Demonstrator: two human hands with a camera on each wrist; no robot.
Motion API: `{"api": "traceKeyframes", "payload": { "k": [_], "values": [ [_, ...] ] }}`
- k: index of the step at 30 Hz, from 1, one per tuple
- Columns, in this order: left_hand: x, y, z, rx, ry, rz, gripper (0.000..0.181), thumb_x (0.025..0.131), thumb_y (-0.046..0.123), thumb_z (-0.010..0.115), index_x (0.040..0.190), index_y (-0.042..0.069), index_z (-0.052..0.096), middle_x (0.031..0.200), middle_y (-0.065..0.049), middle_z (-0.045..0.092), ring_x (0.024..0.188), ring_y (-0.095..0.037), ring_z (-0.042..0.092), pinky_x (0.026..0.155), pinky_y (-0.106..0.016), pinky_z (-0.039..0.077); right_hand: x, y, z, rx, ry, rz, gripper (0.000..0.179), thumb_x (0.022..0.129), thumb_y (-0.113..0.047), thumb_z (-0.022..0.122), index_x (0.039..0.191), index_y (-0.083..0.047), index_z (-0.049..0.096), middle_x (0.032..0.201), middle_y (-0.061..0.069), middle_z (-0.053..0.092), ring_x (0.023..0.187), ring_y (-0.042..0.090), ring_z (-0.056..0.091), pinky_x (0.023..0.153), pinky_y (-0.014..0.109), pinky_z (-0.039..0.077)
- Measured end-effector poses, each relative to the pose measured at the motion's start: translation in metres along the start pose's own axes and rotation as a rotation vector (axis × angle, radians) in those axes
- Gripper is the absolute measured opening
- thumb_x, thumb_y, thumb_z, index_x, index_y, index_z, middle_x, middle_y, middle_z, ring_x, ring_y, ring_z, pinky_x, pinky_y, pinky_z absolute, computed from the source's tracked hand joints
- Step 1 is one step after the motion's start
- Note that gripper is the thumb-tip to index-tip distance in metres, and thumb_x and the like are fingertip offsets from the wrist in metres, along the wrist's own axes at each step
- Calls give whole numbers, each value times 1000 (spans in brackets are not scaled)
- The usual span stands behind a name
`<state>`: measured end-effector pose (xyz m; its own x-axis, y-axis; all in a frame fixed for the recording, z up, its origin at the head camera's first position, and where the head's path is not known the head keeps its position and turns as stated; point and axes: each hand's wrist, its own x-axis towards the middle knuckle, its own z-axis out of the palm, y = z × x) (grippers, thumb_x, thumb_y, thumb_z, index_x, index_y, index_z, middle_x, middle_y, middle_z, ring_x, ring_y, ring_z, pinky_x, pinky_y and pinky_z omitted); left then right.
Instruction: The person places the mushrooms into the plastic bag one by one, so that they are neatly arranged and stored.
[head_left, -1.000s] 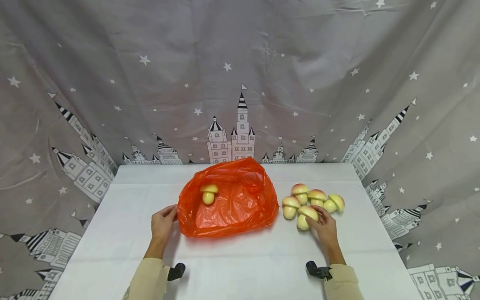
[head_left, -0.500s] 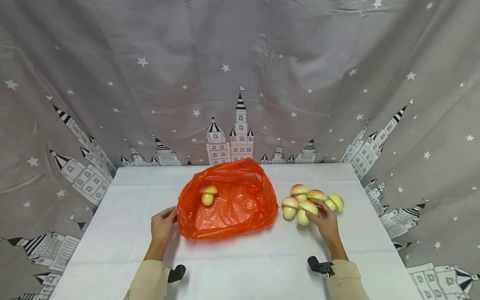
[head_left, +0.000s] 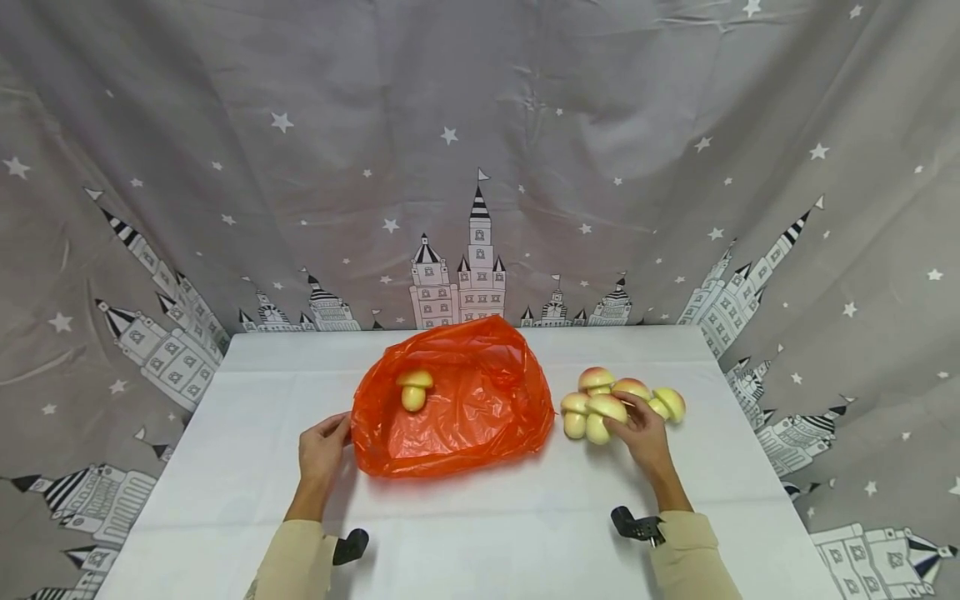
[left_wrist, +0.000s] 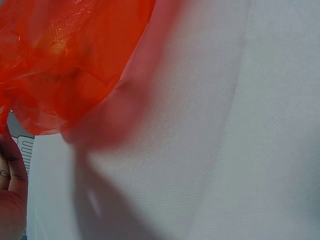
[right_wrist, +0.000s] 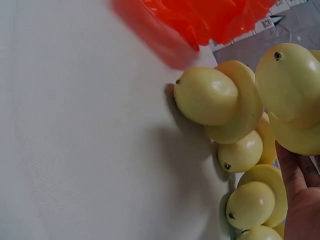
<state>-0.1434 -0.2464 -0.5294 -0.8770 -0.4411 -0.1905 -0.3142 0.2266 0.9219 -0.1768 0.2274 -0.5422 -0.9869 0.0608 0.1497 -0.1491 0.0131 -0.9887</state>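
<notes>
- Red plastic bag (head_left: 450,465), one; mouth spread wide, facing up and toward the person; thin, wrinkled, translucent; the landmark for all places below.
- Bagged mushroom (head_left: 413,398), one; yellow, cap away from the person, stem toward the person; lying within the bag's mouth, toward its left side.
- Left hand (head_left: 322,446), one; at the bag's left edge, fingertips pinching the rim; thumb mostly hidden from the head view.
- Right hand (head_left: 647,437), one; to the right of the bag, thumb and fingers grasping the held mushroom.
- Held mushroom (head_left: 598,429), one; yellow-green, domed cap, pale rounded stem; right of the bag, apart from it, gripped by its cap; dark spot at the stem's end in the right wrist view; whether it clears the tabletop, cannot tell.
- Loose mushrooms (head_left: 574,423), four, clustered on the table right of the bag; one just beside the bag, the other three farther off; some caps blushed red.
- White-covered table (head_left: 465,533), one; beneath the bag, with faint creases.
- Grey curtain (head_left: 600,125), one; behind the bag, printed with white stars and castles.
- Beige sleeves (head_left: 296,558), two; nearer the person than the bag, each with a black wrist device (head_left: 349,547) alongside.
</notes>
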Motion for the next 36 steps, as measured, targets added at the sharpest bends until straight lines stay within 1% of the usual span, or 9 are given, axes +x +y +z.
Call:
{"api": "traceKeyframes", "payload": {
  "k": [4,7,9,13,15,21,25,28,36],
  "values": [
    [1,0,0,2,0,3,36,101,20,52,121,-8,62,112,-23,66,69,4,59,66,-7,48,-1,-5,5,18,-22,13,47,79,15,67,123,19,50,110,-10,61,101,0,58,84,12,48],
    [0,-1,0,9,-1,-3,36,101,20,52,121,-8,62,112,-23,66,68,5,59,65,-7,47,-1,-10,10,-5,-39,38,46,80,14,67,124,16,51,109,-13,60,101,0,57,85,12,47],
    [0,-1,0,13,-5,-6,36,101,20,51,122,-8,61,113,-24,66,70,4,60,65,-7,47,0,-12,12,-38,-49,35,45,80,13,68,123,15,53,111,-9,60,102,1,56,87,12,46],
    [0,0,1,24,-10,-15,37,101,22,51,123,-6,61,116,-23,65,73,2,61,66,-6,47,1,-14,17,-95,-71,-15,44,79,14,68,121,15,55,117,11,61,103,5,55,89,15,44],
    [0,0,1,20,-6,-13,37,101,22,51,123,-6,61,115,-23,65,74,1,61,66,-7,47,1,-14,19,-95,-77,-23,44,79,15,68,121,15,56,120,18,60,103,5,55,90,16,44],
    [-1,2,0,-1,-5,-9,37,100,21,52,122,-8,61,111,-20,67,71,3,60,66,-8,48,-2,-14,26,-85,-112,24,47,80,10,71,124,12,55,121,11,59,102,5,54,89,13,44],
    [-1,4,-2,-3,-11,-6,37,101,21,52,122,-8,61,110,-18,68,69,5,59,67,-9,49,-3,-16,31,-81,-139,3,46,80,8,72,123,11,56,122,17,58,103,6,55,89,14,45],
    [-1,5,-2,0,-10,-1,37,101,21,52,122,-8,61,110,-19,68,69,6,59,68,-9,49,-3,-18,34,-85,-159,-13,46,80,6,72,123,9,57,123,17,58,103,7,55,91,16,46],
    [0,3,-2,26,-18,-26,38,101,23,51,124,-6,61,118,-23,64,77,-1,62,67,-7,47,-5,-27,41,-107,-213,-22,45,80,4,73,122,9,58,125,24,56,105,5,56,92,17,46]
  ]
}}
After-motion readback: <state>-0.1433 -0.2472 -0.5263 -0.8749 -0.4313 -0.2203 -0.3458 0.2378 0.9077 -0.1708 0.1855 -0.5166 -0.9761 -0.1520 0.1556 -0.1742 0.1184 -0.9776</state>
